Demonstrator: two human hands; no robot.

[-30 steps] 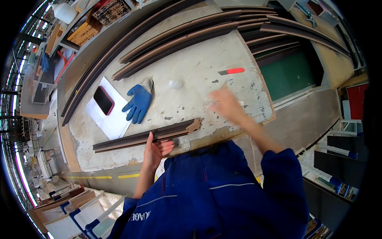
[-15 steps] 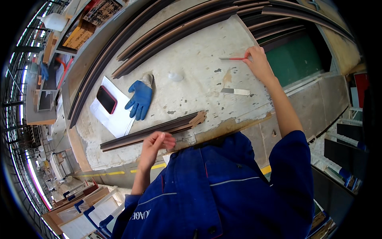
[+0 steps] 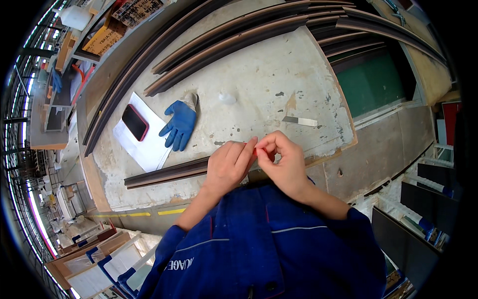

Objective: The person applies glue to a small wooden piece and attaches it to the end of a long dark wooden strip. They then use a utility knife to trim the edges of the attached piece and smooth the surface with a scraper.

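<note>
Both hands meet at the end of a dark brown moulding strip point(image 3: 167, 173) lying along the near edge of the workbench. My right hand point(image 3: 288, 167) pinches a thin red stick-like tool point(image 3: 256, 151), of which only a small red bit shows between the fingers. Against it lies my left hand point(image 3: 229, 165), its fingers pressed together and curled over the strip's end. Whatever the left fingers hold is hidden. A flat blade with a pale handle point(image 3: 307, 122) rests beyond the right hand. Left of it stands a small whitish translucent bottle point(image 3: 227, 98).
A blue work glove point(image 3: 182, 125) lies left of centre, beside white paper sheets point(image 3: 149, 160) bearing a phone in a red case point(image 3: 135, 122). Long dark mouldings point(image 3: 224, 52) run across the far side. A green recessed panel point(image 3: 371, 82) is at right, a shelf with boxes point(image 3: 107, 37) at upper left.
My right hand has come from the far right of the bench to the near edge with the red tool. My left hand has moved right and forward to meet it.
</note>
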